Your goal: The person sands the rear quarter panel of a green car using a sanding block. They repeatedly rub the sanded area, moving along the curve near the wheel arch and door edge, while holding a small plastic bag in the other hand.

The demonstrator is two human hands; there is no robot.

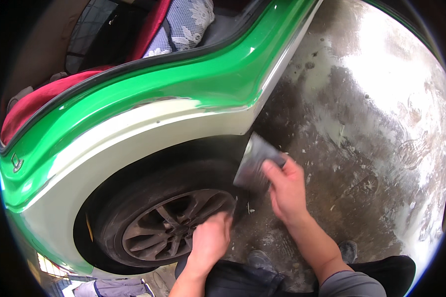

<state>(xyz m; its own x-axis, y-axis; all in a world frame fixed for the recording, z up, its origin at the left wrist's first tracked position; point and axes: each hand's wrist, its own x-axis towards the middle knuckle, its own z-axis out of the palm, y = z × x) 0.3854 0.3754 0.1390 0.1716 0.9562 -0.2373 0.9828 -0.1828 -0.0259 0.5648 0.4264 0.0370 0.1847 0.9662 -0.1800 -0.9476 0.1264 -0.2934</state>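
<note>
My right hand (288, 185) grips a flat, grey rectangular metal plate or spreader (258, 161), blurred, with a pale smear near its upper edge. It is above the floor, just right of the rear tyre. My left hand (212, 237) has curled fingers in front of the alloy wheel (178, 226); a thin edge shows by its fingertips, but what it holds is too unclear to name. The car's green body panel (171, 78) curves over the tyre (133, 196). Along the wheel arch (133, 133) runs a wide band of pale, off-white filler or primer, with patchy edges where it meets the green paint.
A door striker (17, 162) sits on the green frame at left. Inside the opening are red fabric (52, 96) and a patterned cushion (187, 26). The concrete floor (349, 148) is stained white. My shoes (260, 260) and dark-clothed knees are below; grey cloth lies at lower left.
</note>
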